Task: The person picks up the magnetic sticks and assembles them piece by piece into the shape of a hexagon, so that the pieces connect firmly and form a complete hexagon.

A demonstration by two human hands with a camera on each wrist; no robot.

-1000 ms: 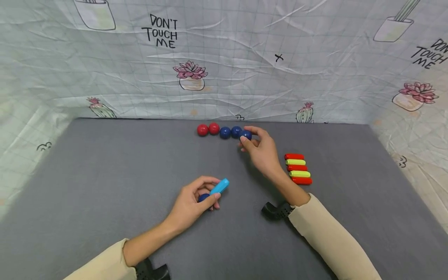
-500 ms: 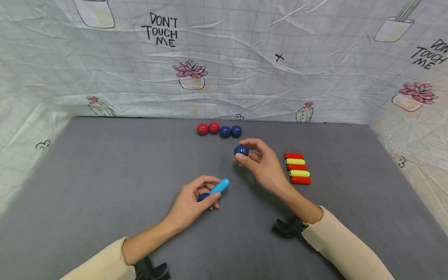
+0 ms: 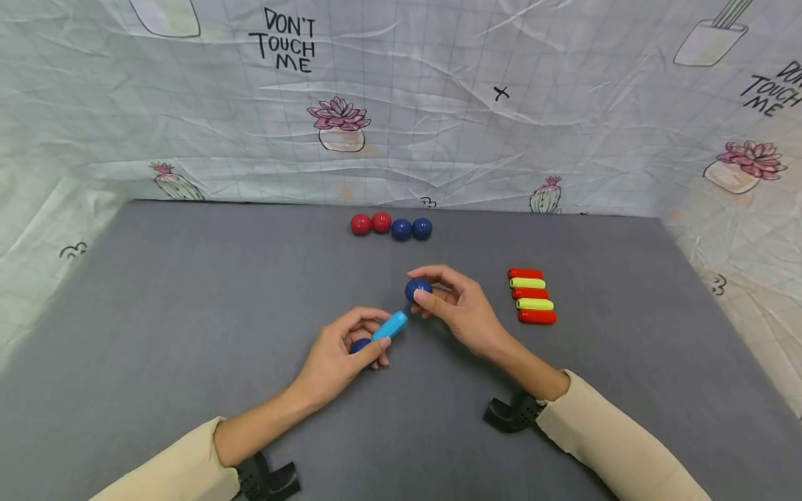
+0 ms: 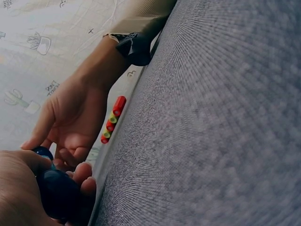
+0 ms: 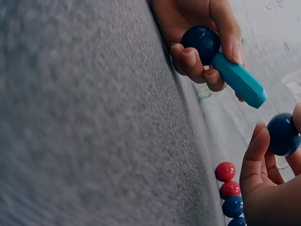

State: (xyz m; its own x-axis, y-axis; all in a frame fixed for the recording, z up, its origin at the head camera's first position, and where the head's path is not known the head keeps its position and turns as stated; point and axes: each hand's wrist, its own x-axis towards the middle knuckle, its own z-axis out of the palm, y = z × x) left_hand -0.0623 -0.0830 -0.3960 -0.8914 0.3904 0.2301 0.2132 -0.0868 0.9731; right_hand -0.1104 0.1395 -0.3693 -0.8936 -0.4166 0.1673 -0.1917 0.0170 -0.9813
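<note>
My left hand (image 3: 335, 358) grips a light blue ribbed rod (image 5: 240, 79) between thumb and fingers. At the rod's near end a dark blue ball (image 5: 201, 43) sits against the curled fingers. The rod's free end points up and right, toward the other hand. Just beyond that end, my right hand (image 3: 460, 306) pinches a second dark blue ball (image 3: 418, 289) between thumb and fingertips. A small gap shows between this ball and the rod's tip in the right wrist view. In the left wrist view the left hand partly hides the rod.
Two red balls (image 3: 371, 223) and two dark blue balls (image 3: 411, 229) form a row near the back edge of the grey table (image 3: 188, 292). Several short red and yellow-green rods (image 3: 532, 304) lie stacked side by side to the right. A printed cloth (image 3: 438, 153) hangs behind.
My right hand has carried the blue ball away from the back row, toward me and left, close to the light blue rod. The left hand stays nearly still, holding its pieces.
</note>
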